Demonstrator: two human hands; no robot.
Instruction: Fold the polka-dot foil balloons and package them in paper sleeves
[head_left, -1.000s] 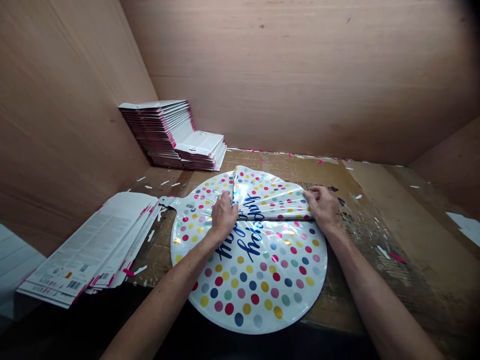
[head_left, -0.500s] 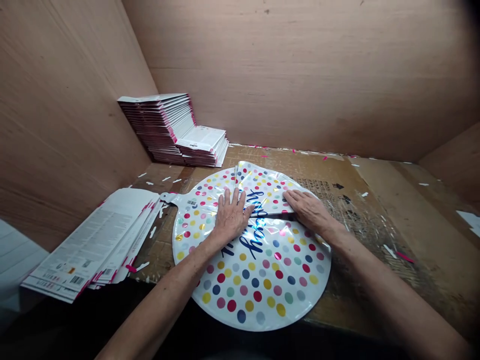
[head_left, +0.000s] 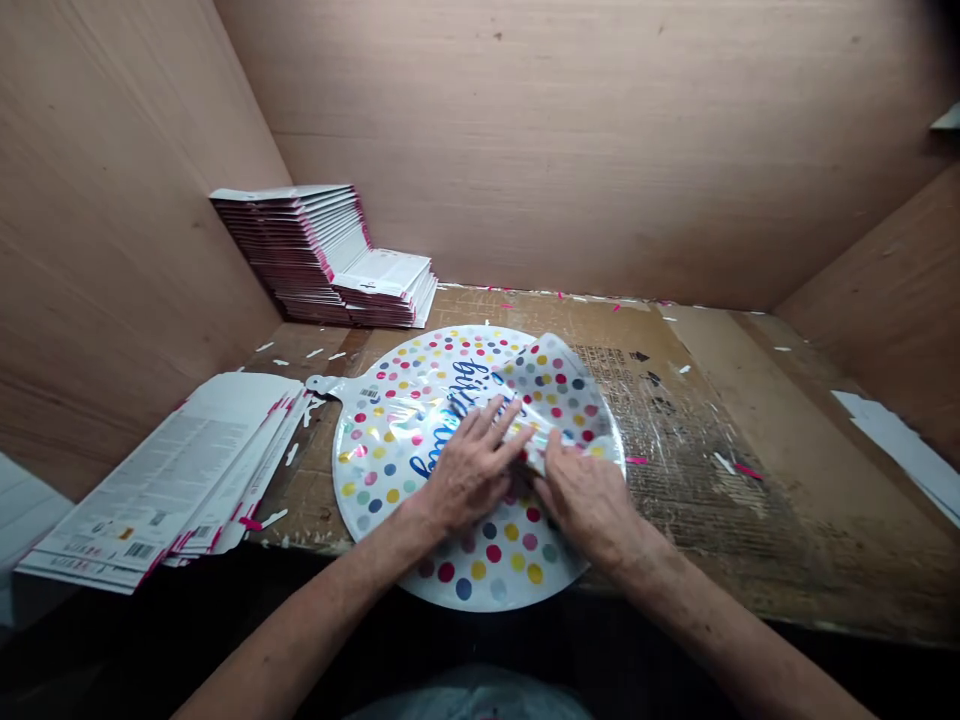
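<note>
Flap on the dotted balloon (head_left: 382,440) is now curling up, no longer lying flat.
Where both hands were pressing it down, the right hand (head_left: 589,490) is now bending its fingers over the bunched flap (head_left: 562,395), its grip hidden from me; the left hand (head_left: 469,470) is resting palm-down, fingers loosely spread, grasping nothing visible. The fold seems to be still taking shape. The balloon is lying on the desk (head_left: 712,400), directly beneath both hands.

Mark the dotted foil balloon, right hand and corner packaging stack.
Dotted foil balloon (head_left: 401,438), head view: printed face.
Right hand (head_left: 589,495), head view: its back.
Corner packaging stack (head_left: 296,258), head view: stacked edges.
</note>
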